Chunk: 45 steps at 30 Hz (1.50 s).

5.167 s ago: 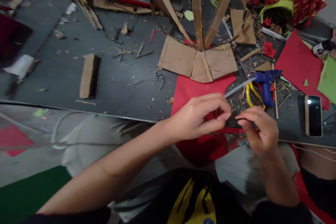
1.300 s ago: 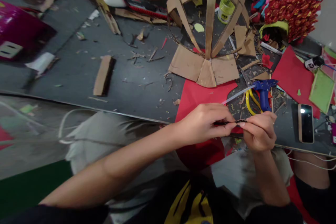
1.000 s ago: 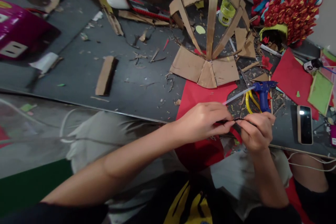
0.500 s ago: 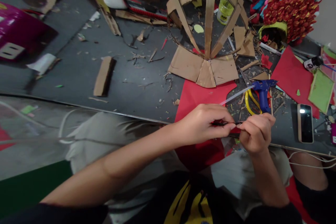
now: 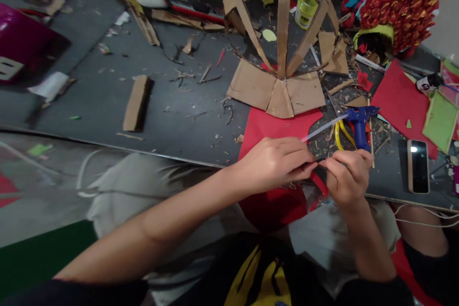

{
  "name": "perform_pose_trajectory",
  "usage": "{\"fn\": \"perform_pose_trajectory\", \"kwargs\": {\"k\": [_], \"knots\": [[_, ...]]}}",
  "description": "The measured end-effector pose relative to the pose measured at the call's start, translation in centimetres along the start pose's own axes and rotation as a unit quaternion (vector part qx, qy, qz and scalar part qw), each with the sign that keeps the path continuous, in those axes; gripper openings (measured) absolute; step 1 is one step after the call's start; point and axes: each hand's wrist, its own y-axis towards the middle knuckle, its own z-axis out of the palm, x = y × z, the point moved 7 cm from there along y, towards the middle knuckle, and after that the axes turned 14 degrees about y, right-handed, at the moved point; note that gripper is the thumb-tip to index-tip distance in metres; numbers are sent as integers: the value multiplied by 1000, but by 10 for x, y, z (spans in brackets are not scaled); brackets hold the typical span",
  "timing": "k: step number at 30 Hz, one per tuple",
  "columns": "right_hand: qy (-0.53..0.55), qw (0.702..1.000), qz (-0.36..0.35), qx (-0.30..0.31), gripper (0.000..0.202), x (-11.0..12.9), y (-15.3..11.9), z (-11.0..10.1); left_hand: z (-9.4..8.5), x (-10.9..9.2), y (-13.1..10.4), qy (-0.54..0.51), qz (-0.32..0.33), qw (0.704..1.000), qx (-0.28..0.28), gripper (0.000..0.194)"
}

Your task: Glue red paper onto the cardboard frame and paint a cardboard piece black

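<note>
Close together over the bench's front edge, my left hand (image 5: 274, 162) and my right hand (image 5: 347, 174) pinch a thin dark strip (image 5: 319, 160) between their fingertips. Most of that strip is hidden by the fingers. Just below it a narrow red piece (image 5: 319, 184) shows in the gap; whether it is joined to the strip I cannot tell. Under my left hand lies a red sheet (image 5: 267, 129). Beyond my right hand are a blue glue gun (image 5: 359, 126) with a clear glue stick (image 5: 324, 127) and yellow-handled scissors (image 5: 338, 136).
A ribbed cardboard frame (image 5: 284, 24) stands on the dark bench (image 5: 186, 119), a yellow-lidded jar (image 5: 306, 9) behind it. Right are a phone (image 5: 419, 167) and another red sheet (image 5: 401, 103). A loose cardboard strip (image 5: 136, 103) and scraps lie left. Another person's leg (image 5: 421, 232) is at lower right.
My fingertips have shifted on the dark strip, and my left fingers are now straighter. The red piece has come into sight between my hands. The view has moved slightly.
</note>
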Motion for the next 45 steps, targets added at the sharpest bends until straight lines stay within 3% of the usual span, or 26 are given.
{"fn": "perform_pose_trajectory", "kwargs": {"k": [6,13,22,34,40,45], "knots": [[-7,1000,-7,-3,17,4,0,-1,-1,-4,1,51,19,998,12,20],[-16,1000,-22,-2,17,5,1,-2,-1,-4,1,30,18,999,12,20],[-34,999,-31,-17,16,7,2,-5,3,4,2,-122,-47,991,21,15],[-13,998,-41,-45,16,10,1,-9,9,6,3,-313,-139,938,44,10],[12,998,-41,-39,16,10,2,-8,13,9,2,-350,-186,914,81,12],[32,998,-32,-46,17,9,2,-8,10,12,4,-341,-190,917,81,13]]}}
